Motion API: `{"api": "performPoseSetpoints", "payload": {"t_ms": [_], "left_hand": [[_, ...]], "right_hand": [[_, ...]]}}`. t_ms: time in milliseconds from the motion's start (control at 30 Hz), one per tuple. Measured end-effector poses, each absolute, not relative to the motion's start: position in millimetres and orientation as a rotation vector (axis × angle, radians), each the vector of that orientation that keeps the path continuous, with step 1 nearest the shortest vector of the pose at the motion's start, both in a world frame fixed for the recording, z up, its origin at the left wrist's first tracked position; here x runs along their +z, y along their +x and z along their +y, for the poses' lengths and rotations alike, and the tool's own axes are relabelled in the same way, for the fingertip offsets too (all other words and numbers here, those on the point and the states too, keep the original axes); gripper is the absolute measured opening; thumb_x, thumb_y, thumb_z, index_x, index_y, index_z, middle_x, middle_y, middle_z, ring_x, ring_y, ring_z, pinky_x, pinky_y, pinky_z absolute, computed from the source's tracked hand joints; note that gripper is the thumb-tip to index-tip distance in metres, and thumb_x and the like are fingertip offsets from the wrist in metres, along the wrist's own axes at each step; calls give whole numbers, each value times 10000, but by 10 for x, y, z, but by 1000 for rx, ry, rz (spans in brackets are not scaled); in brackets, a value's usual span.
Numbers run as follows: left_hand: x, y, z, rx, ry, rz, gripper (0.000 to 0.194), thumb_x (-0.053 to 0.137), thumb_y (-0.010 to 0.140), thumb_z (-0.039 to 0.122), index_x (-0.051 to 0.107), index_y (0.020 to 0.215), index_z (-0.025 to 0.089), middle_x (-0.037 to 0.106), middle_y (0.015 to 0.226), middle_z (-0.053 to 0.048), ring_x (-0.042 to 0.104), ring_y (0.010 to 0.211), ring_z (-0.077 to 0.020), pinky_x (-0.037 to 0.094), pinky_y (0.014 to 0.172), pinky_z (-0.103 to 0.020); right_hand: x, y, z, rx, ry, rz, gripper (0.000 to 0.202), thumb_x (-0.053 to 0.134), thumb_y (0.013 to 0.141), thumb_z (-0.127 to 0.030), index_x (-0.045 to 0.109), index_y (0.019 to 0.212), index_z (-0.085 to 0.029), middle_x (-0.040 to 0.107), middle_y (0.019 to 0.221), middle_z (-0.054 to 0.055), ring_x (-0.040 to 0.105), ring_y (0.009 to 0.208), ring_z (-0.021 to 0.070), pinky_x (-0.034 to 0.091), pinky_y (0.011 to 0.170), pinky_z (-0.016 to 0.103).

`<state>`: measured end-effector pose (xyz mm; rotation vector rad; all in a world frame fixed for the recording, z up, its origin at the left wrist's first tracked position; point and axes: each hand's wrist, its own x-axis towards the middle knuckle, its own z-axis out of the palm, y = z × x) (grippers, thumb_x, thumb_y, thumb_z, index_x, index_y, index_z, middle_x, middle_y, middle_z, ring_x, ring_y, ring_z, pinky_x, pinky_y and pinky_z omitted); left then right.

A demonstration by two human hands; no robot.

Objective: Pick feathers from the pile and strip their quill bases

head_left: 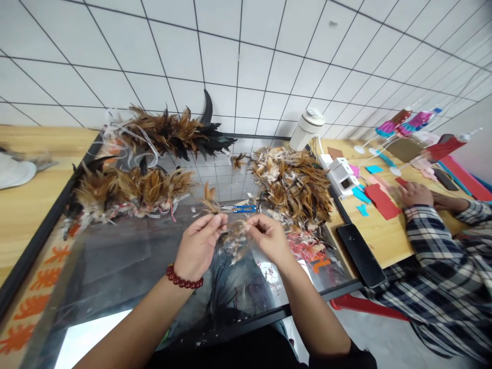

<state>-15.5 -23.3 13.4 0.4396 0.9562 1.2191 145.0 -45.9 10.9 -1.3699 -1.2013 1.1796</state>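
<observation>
As if crushing were avoided, feathers (209, 196) are pinched low by the left hand (200, 242); wisps (239, 228), seemingly, by the right hand (269, 240). Both are held before the snips (245, 209).

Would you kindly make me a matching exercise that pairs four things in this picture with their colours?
Things:
1. Feather tuft pinched in the left hand
2. Snips
3. Bottle near the tiled wall
4. Bead bracelet around the left wrist

Colours:
A. White
B. Blue handles
C. Dark red
D. Brown

Right pairs: 1-D, 2-B, 3-A, 4-C
</observation>
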Motion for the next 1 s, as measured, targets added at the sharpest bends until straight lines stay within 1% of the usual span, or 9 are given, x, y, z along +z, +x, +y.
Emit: {"api": "performPoseSetpoints", "payload": {"t_ms": [100,167,300,467,667,733,800,900,1000], "left_hand": [[124,-188,-256,1196,380,977,247,874,521,244,718,688,149,714,772,-21,645,739,-113,525,701,-223],[131,-180,-292,1125,382,979,246,868,539,243,722,708,139,719,776,-33,656,735,-121,539,716,-237],[185,-137,-369,981,424,970,261,862,553,261,727,730,125,735,799,-72,681,748,-153,556,728,-269],[208,-116,-405,845,357,980,280,858,566,270,733,773,127,732,754,-73,686,708,-151,554,660,-241],[156,-160,-408,773,400,979,240,845,591,258,729,744,113,696,683,-64,644,618,-118,538,609,-222],[150,-190,-400,749,465,960,236,839,600,273,726,725,109,670,645,-50,615,577,-103,521,573,-212],[156,-216,-390,722,519,928,226,832,610,285,722,698,109,647,611,-41,588,545,-94,499,538,-204],[177,-228,-390,679,543,885,216,824,619,292,711,653,111,629,588,-36,564,519,-88,472,500,-198],[185,-212,-412,643,532,886,228,834,601,296,710,644,110,630,591,-38,570,519,-90,461,485,-190]], "right_hand": [[108,1449,-426,1336,-1267,-964,243,701,716,-400,579,779,-199,647,648,-7,606,577,133,450,561,245],[117,1432,-416,1355,-1209,-936,266,726,696,-422,588,743,-200,681,738,24,637,661,149,481,613,264],[136,1387,-432,1161,-1156,-1073,211,745,700,-393,650,645,-214,656,790,22,610,813,156,495,790,312],[148,1347,-486,1075,-1158,-1196,35,728,745,-275,739,720,-254,633,816,24,599,856,153,494,794,311],[181,1330,-537,872,-1222,-1392,89,693,784,-255,763,830,-285,639,940,37,607,884,153,501,818,332],[189,1349,-531,919,-1228,-1391,66,707,773,-270,761,811,-278,648,932,34,609,898,156,496,832,331],[190,1377,-515,1022,-1229,-1364,55,736,743,-300,755,781,-265,658,864,24,610,872,155,494,822,323],[176,1416,-487,1209,-1203,-1266,118,765,698,-355,740,734,-246,656,745,4,601,744,141,496,732,297],[151,1434,-470,1311,-1162,-1137,160,767,684,-382,720,707,-231,657,708,-4,594,681,130,487,682,281]]}}
